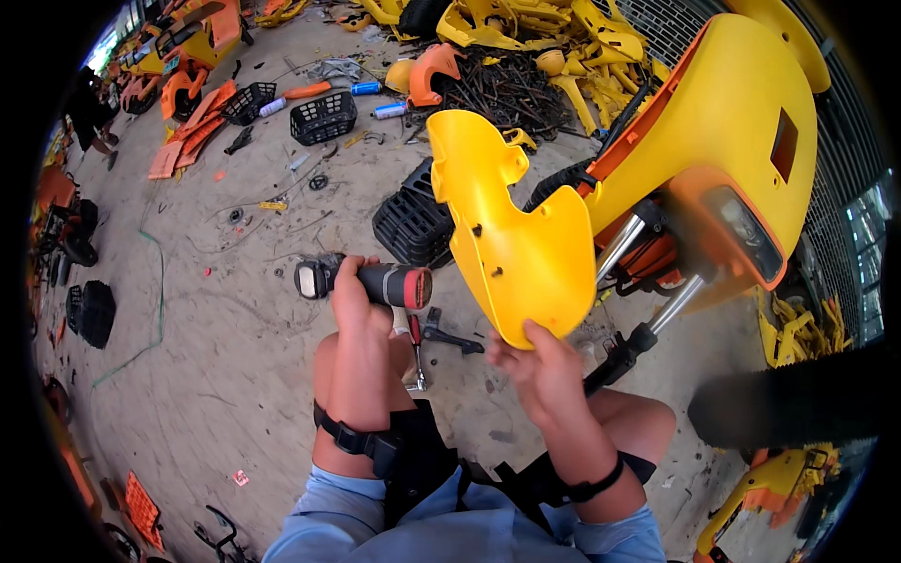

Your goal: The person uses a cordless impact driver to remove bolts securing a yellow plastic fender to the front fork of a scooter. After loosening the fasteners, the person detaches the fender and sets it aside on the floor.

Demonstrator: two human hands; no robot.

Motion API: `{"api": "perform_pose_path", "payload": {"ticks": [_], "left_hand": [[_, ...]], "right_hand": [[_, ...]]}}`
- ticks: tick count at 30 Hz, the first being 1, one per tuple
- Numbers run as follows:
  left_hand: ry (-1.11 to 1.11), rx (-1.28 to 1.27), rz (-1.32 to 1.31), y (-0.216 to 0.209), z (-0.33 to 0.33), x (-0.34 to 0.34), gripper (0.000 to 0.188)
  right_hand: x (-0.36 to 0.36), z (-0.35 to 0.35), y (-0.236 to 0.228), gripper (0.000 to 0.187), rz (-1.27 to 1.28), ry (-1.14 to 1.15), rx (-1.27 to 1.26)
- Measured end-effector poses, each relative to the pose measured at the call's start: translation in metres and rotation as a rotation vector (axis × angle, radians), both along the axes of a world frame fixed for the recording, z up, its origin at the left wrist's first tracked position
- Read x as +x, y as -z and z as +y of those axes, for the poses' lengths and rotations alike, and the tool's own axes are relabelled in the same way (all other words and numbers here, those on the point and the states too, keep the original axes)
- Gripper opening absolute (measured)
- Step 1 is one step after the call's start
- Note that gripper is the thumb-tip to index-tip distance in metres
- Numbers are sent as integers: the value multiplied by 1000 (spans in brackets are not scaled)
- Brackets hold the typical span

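Note:
My left hand (351,289) is closed round the grip of a black cordless power tool (383,284) with a red band at one end, held above my left knee. My right hand (544,371) pinches the lower edge of a curved yellow plastic mudguard (535,258), thumb on its near face. Two dark screws sit in that piece. Just beyond it stands a scooter front with a yellow panel (723,94), a headlight (744,225) and two silver fork tubes (621,242). The mudguard is raised off the ground, beside the fork.
A red-handled hand tool (416,349) and a black bracket (450,335) lie between my legs. Black crates (413,220) stand ahead. Farther off are a heap of dark metal rods (507,92), yellow panels (601,47), orange panels (194,131) and a person (89,117) at the far left.

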State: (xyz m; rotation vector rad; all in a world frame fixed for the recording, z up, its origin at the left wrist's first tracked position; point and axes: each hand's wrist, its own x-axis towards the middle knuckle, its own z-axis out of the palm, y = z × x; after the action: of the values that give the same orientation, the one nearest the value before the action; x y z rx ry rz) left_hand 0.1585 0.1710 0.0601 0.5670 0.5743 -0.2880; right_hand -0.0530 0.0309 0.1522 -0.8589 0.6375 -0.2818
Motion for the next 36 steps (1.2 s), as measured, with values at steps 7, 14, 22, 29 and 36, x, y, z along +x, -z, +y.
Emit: {"api": "perform_pose_path", "payload": {"ticks": [7,14,22,29,36], "left_hand": [[-194,184,-65,-16,12,0,12],[-225,271,-38,-31,6,-6,17],[-88,116,76,-28,-1,12,19],[-20,119,50,-20,-8,23,23],[51,87,89,-24,-13,21,23]], "right_hand": [[132,4,102,27,64,65,193],[220,8,263,32,185,33,268],[282,-46,345,32,215,28,305],[306,-83,327,27,282,302,228],[294,-72,305,26,290,381,286]]}}
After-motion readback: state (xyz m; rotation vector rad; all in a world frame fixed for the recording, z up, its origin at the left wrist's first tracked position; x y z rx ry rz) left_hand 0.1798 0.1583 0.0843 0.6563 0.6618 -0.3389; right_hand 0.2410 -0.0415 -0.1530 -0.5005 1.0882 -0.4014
